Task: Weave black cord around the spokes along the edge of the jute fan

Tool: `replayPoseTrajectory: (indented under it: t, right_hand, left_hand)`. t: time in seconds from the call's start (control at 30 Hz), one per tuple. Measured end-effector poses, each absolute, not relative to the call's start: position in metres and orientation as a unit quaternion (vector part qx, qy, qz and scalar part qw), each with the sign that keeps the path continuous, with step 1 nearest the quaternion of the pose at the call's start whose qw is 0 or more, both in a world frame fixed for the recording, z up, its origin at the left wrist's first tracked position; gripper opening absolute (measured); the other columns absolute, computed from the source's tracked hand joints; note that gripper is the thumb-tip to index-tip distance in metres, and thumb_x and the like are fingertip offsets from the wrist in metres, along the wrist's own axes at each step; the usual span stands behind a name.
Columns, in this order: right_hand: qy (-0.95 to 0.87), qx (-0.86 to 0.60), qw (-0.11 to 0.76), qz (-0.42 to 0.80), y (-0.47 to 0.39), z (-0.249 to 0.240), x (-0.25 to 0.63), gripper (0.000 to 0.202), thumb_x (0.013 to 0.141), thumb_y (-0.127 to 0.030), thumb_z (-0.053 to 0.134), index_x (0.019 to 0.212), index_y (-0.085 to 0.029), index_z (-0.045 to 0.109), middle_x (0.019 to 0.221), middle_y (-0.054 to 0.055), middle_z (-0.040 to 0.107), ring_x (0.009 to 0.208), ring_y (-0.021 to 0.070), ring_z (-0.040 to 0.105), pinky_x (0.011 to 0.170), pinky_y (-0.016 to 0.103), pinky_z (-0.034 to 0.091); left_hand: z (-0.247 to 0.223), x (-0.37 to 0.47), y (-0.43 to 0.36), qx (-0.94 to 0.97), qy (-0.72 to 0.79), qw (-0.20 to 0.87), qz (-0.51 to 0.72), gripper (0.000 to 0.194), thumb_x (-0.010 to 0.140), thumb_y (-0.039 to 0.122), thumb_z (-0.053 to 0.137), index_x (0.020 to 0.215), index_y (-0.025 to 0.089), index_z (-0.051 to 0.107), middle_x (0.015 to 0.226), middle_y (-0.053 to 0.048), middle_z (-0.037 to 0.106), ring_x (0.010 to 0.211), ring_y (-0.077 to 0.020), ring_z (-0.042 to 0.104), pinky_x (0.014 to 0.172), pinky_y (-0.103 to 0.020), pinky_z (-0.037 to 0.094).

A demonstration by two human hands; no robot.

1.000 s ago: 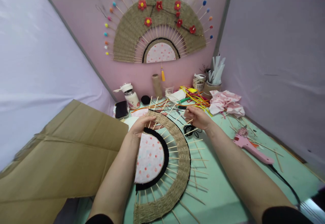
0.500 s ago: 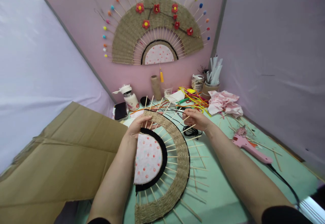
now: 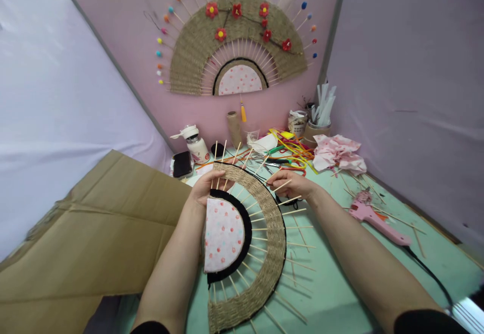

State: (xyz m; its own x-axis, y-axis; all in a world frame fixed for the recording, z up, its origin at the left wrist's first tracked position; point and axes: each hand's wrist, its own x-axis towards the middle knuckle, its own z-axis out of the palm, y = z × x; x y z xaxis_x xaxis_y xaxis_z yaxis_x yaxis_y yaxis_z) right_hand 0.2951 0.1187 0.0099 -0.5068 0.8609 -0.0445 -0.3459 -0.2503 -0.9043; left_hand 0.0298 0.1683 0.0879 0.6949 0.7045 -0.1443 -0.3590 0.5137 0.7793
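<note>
A half-round woven straw fan [image 3: 275, 223] on thin wooden sticks stands tilted before me, with a pink flowered half-disc [image 3: 225, 233] edged in black at its centre. My left hand [image 3: 207, 185] grips it at the upper end, fingers partly hidden behind the sticks and weave. Black cord [image 3: 257, 175] runs along the outer rim. My right hand [image 3: 289, 183] has its fingertips pinched on this cord beside the upper right rim. A dark tangle of cord [image 3: 289, 202] lies just below that hand. Dark-handled scissors [image 3: 278, 161] lie on the table behind.
A larger decorated fan [image 3: 189, 56] hangs on the pink wall. Bottle [image 3: 198, 147], phone [image 3: 182, 164], cardboard tube [image 3: 234, 128] and coloured strips [image 3: 298, 147] lie behind. At right are crumpled cloth [image 3: 338, 153], loose sticks and a corded pink glue gun [image 3: 381, 223]. Cardboard [image 3: 113, 223] fills the left.
My right hand has come down and left from beside the scissors to the cord at the fan's rim. The scissors now show clear of it. My left hand keeps its grip.
</note>
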Motion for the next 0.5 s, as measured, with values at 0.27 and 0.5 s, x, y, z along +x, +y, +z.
replayPoseTrajectory:
  t: [0.27, 0.5]
  right_hand:
    - [-0.453, -0.275, 0.409, 0.742, 0.1190, 0.0097, 0.2954, 0.020, 0.067, -0.024, 0.072, 0.081, -0.013, 0.064, 0.049, -0.009, 0.030, 0.043, 0.0026, 0.022, 0.044, 0.020, 0.014]
    - [-0.455, -0.290, 0.414, 0.733, 0.1163, 0.0141, 0.2941, 0.022, 0.065, -0.027, 0.073, 0.078, -0.013, 0.063, 0.048, -0.009, 0.031, 0.042, 0.0021, 0.019, 0.044, 0.020, 0.013]
  left_hand:
    - [0.0857, 0.0275, 0.1716, 0.372, 0.220, 0.853, 0.293, 0.053, 0.078, 0.007, 0.043, 0.131, 0.009, 0.043, 0.117, -0.015, 0.062, 0.109, -0.0251, 0.058, 0.094, -0.041, 0.045]
    - [0.0904, 0.0251, 0.1699, 0.385, 0.230, 0.844, 0.295, 0.055, 0.080, 0.009, 0.043, 0.135, 0.013, 0.039, 0.121, -0.014, 0.060, 0.104, -0.0251, 0.061, 0.092, -0.046, 0.046]
